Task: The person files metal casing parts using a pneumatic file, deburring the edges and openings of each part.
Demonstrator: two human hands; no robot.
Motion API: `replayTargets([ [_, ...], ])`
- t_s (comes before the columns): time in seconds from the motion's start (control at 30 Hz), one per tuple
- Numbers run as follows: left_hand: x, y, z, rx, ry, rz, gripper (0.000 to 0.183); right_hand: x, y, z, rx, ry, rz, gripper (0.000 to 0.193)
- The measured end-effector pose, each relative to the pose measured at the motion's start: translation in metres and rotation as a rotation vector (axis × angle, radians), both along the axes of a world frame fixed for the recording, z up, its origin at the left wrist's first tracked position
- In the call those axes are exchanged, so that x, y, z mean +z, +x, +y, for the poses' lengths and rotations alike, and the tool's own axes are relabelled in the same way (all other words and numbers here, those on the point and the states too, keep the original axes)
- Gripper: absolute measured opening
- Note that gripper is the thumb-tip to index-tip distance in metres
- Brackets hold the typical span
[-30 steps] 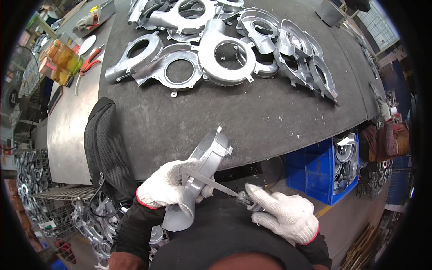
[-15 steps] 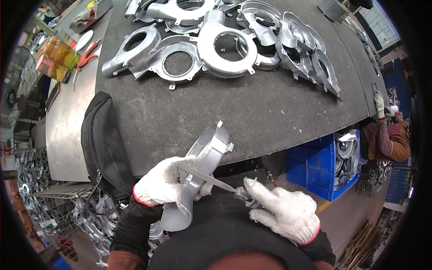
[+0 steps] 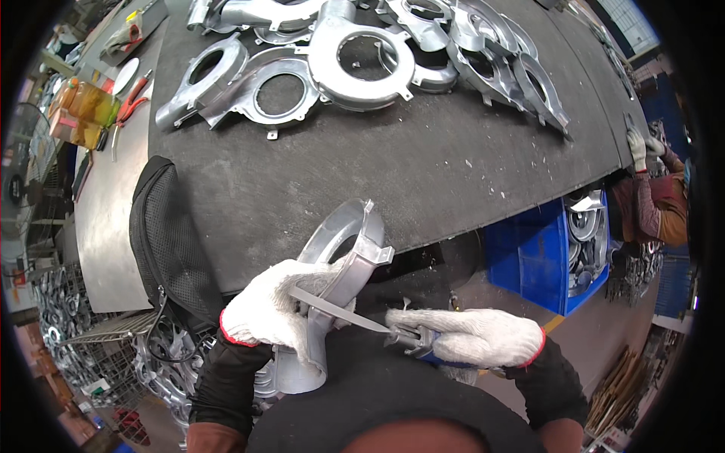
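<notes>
My left hand point(image 3: 260, 306), in a white knitted glove with a red cuff, is closed around a silvery cast-metal blower housing point(image 3: 361, 273). The part is held tilted at the table's near edge, its round tube end pointing down toward me. My right hand point(image 3: 487, 337), gloved alike, is closed on a tool with a long flat file point(image 3: 343, 312) clamped in metal jaws; a little blue shows under the fingers. The file lies across the housing's neck and its tip reaches the left glove. Whether it touches the metal cannot be made out.
More housings point(image 3: 362, 79) are heaped on the dark table mat point(image 3: 302, 181). A black mesh bag point(image 3: 162, 241) lies at left, near red-handled pliers point(image 3: 134, 98) and a jar point(image 3: 94, 102). A blue bin point(image 3: 529, 257) holds parts at right, beside another person point(image 3: 657, 196).
My right hand has turned flatter, its fingers drawn together along the tool. The file's handle end has shifted slightly left and down. The table scene sits a little higher and further left.
</notes>
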State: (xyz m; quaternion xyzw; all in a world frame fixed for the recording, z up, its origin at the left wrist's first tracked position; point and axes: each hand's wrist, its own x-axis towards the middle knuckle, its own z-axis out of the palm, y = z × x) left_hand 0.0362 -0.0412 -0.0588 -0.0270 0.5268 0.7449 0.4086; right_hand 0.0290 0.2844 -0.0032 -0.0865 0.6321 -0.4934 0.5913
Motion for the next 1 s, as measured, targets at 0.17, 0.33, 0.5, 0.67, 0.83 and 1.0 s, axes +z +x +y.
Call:
replayTargets([
  [0.17, -0.017, 0.017, -0.007, 0.096, -0.16, 0.059, 0.095, 0.009, 0.005, -0.001, 0.066, 0.064, -0.073, 0.068],
  [0.33, -0.007, 0.0, -0.002, 0.011, -0.014, 0.014, 0.098, 0.031, 0.023, -0.021, 0.22, 0.337, 0.642, 0.072],
  [0.5, 0.002, 0.0, 0.009, 0.13, 0.015, -0.066, 0.101, 0.018, 0.035, -0.021, 0.123, 0.46, 1.021, 0.071],
  [0.67, -0.008, 0.005, -0.001, 0.057, 0.007, 0.094, 0.095, 0.013, 0.017, -0.003, 0.172, 0.052, 0.482, 0.071],
  [0.83, -0.006, 0.003, 0.0, -0.08, 0.088, 0.055, 0.095, -0.031, 0.019, 0.004, 0.102, -0.228, 0.015, 0.064],
  [1.0, -0.012, 0.012, 0.006, 0.064, 0.157, -0.029, 0.09, -0.027, 0.026, 0.0, -0.022, -0.39, -0.382, 0.061],
])
